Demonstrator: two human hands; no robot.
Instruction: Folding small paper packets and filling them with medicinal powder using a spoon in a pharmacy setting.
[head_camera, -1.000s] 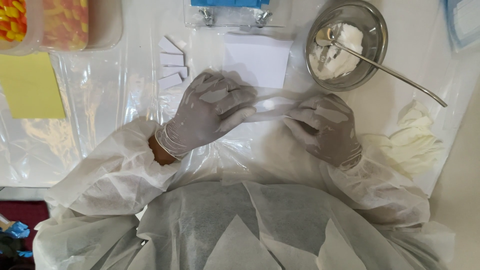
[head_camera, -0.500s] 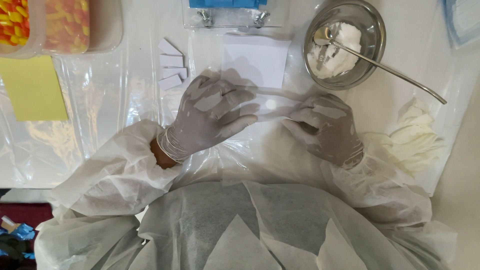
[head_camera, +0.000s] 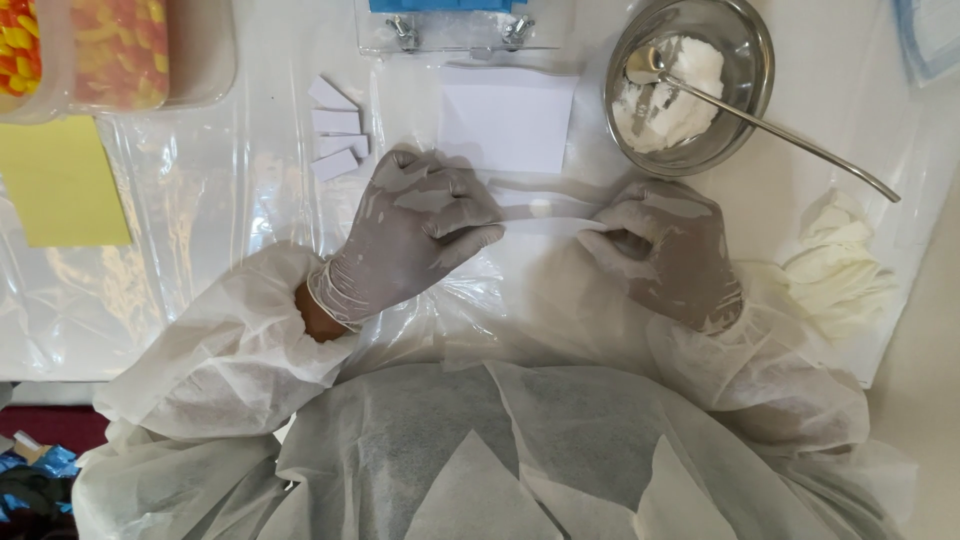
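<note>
- Left hand (head_camera: 415, 235), gloved grey, pinches the left end of a white strip (head_camera: 545, 207).
- Right hand (head_camera: 670, 250), also gloved, grips the strip's right end.
- The strip stretches between them, just near of a white sheet (head_camera: 505, 118).
- A steel bowl (head_camera: 745, 60) of white powder with a spoon (head_camera: 760, 125) sits far right.

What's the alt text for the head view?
Two gloved hands, left and right, hold a thin white strip stretched between them over a plastic-covered table. Behind sit a white sheet and a metal bowl of white powder with a spoon.
</note>
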